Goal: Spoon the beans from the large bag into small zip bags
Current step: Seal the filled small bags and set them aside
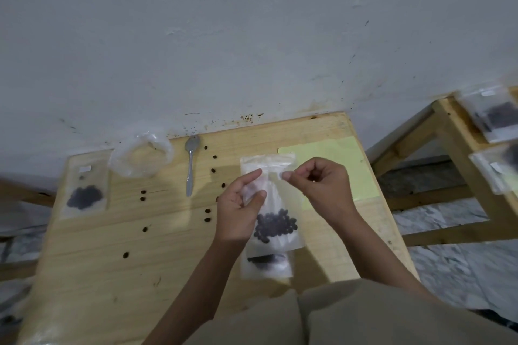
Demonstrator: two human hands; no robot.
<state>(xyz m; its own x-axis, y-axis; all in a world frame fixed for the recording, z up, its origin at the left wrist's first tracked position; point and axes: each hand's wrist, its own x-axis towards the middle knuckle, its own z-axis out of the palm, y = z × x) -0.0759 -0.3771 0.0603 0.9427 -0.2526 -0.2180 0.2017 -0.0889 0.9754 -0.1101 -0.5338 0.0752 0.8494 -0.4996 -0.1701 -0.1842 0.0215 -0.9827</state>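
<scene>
I hold a small clear zip bag (276, 204) upright above the wooden table (112, 260); dark beans sit in its lower half. My left hand (241, 210) grips the bag's left side between thumb and fingers. My right hand (316, 187) pinches the bag near its zip strip. A second small bag with beans (266, 265) lies on the table just below it. The large clear bag (140, 157) sits rolled open at the table's back, looking nearly empty. A metal spoon (191, 165) lies beside it. Another filled small bag (85, 190) lies at the far left.
Several loose beans (207, 218) are scattered over the table. A pale yellow sheet (336, 165) lies at the back right. A wooden rack (459, 131) on the right carries more filled bags (496, 115). A white wall stands behind the table.
</scene>
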